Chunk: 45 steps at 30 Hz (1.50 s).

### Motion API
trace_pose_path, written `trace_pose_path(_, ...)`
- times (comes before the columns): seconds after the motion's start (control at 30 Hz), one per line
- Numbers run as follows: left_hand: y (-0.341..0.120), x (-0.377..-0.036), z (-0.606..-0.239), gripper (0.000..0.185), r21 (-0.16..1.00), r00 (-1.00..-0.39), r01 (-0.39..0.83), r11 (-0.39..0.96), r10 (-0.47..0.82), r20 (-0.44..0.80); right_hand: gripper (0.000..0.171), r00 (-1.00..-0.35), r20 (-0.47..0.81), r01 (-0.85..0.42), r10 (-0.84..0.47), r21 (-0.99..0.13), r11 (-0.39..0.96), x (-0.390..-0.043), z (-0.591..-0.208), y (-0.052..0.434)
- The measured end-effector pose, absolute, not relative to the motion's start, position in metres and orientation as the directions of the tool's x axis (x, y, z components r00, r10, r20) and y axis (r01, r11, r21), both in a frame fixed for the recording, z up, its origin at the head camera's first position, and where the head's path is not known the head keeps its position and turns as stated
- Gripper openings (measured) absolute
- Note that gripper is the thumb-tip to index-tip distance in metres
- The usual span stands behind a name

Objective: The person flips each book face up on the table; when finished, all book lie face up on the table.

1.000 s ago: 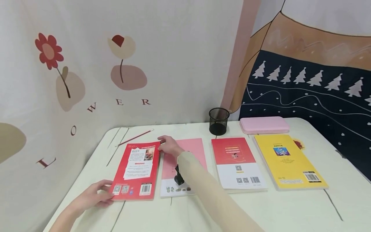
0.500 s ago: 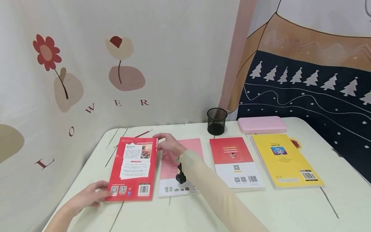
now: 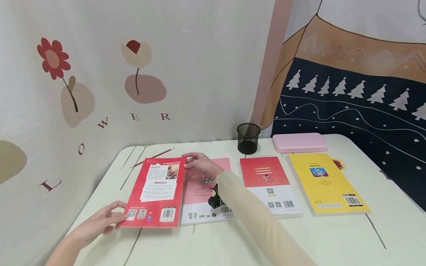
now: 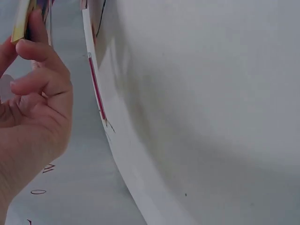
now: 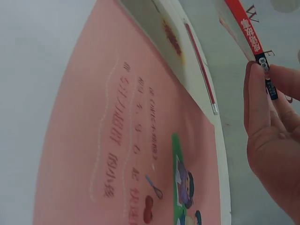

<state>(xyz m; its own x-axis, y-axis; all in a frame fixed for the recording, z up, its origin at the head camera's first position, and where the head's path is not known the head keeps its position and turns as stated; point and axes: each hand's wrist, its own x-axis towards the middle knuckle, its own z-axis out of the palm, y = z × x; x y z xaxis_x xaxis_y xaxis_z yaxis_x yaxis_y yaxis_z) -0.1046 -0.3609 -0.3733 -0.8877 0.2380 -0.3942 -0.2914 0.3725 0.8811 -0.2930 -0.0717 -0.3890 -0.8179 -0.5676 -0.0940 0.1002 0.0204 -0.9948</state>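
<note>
A red book (image 3: 154, 207), back cover up, is held by both hands, tilted a little above the table at the left. My left hand (image 3: 96, 223) pinches its lower left corner; in the left wrist view that hand (image 4: 47, 108) has thumb and fingers on the book's corner (image 4: 21, 23). At the upper right corner, my right hand (image 3: 203, 165) grips the book. The right wrist view has the hand (image 5: 276, 136) pinching the end of the red spine (image 5: 248, 30). Under the right forearm lies a pink and white book (image 3: 196, 199), partly hidden by the sleeve.
To the right lie a red and white book (image 3: 266, 173) and a yellow book (image 3: 327, 184). Along the back are a black mesh pen cup (image 3: 248, 142), a pink case (image 3: 299, 142) and a red pencil (image 3: 159, 153). A patterned curtain (image 3: 199, 74) hangs behind the table (image 3: 100, 199).
Both hands keep their hold on the red book. It came up off the table, tilting, then shifted slightly right, close beside the pink book. The other books stayed put; the head view shifted slightly.
</note>
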Motion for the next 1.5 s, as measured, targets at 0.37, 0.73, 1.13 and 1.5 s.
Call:
trace_pose_path(0.37,-0.363,-0.107,-0.375,0.022,0.956,-0.885,-0.275,0.105,0.36,-0.294,0.042,-0.715,0.004,0.203,-0.699,-0.956,-0.214,-0.302,-0.379,-0.05)
trace_pose_path(0.73,-0.363,-0.108,-0.381,0.036,0.944,-0.834,-0.313,-0.103,0.505,-0.222,0.039,-0.619,0.095,0.113,-0.78,-0.971,-0.209,-0.306,-0.369,-0.039)
trace_pose_path(1.13,-0.353,-0.112,-0.382,0.028,0.975,-0.886,-0.221,-0.013,0.421,-0.196,0.035,-0.671,0.129,0.004,-0.73,-0.984,-0.177,-0.307,-0.359,-0.039)
trace_pose_path(1.5,-0.347,-0.108,-0.382,0.028,0.992,-0.89,-0.123,-0.039,0.447,-0.093,0.028,-0.74,0.157,-0.039,-0.654,-0.981,-0.192,-0.304,-0.358,-0.04)
